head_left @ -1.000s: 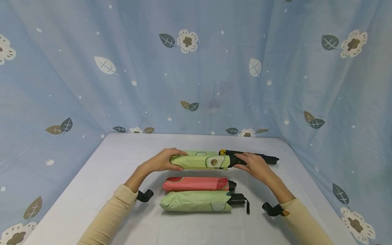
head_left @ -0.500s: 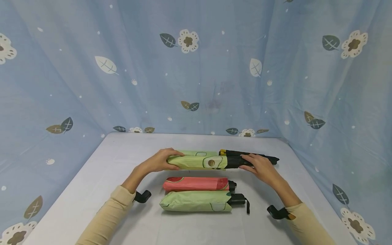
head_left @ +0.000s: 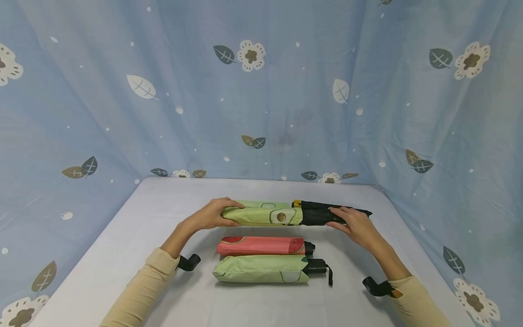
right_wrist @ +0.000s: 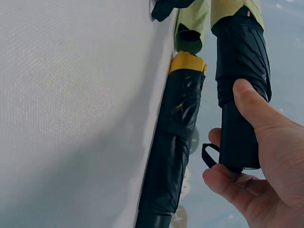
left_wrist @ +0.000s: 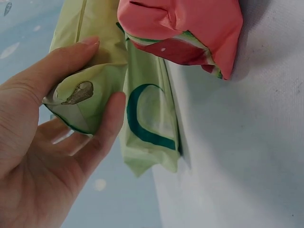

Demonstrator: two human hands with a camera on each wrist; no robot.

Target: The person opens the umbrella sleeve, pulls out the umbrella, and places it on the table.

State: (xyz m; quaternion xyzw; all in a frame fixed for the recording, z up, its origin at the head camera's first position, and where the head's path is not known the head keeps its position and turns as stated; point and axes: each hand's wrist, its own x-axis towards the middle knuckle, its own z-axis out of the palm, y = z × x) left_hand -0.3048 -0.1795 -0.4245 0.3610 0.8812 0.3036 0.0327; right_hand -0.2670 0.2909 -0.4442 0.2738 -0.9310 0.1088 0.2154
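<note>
A folded umbrella (head_left: pixel 318 216) with black canopy and handle sticks out of the right end of a light green avocado-print sleeve (head_left: pixel 261 216), raised over the table. My left hand (head_left: pixel 214 213) grips the sleeve's left end, thumb and fingers on opposite sides, as the left wrist view shows. My right hand (head_left: pixel 354 225) holds the umbrella by its black handle (right_wrist: pixel 237 137), a small strap loop beside the fingers. Behind it lie a second green sleeve (left_wrist: pixel 149 118) and a black folded umbrella (right_wrist: pixel 173 137) with a yellow end, partly hidden in the head view.
Nearer on the white table (head_left: pixel 265 304) lie a red watermelon-print sleeved umbrella (head_left: pixel 261 245) and a green sleeved umbrella (head_left: pixel 263 269) with a black handle and wrist strap, both pointing right. A blue curtain (head_left: pixel 261 100) with leaves and flowers surrounds the table.
My right hand has moved right with the handle, and more of the black canopy shows outside the sleeve. My left hand shifted slightly left with the sleeve.
</note>
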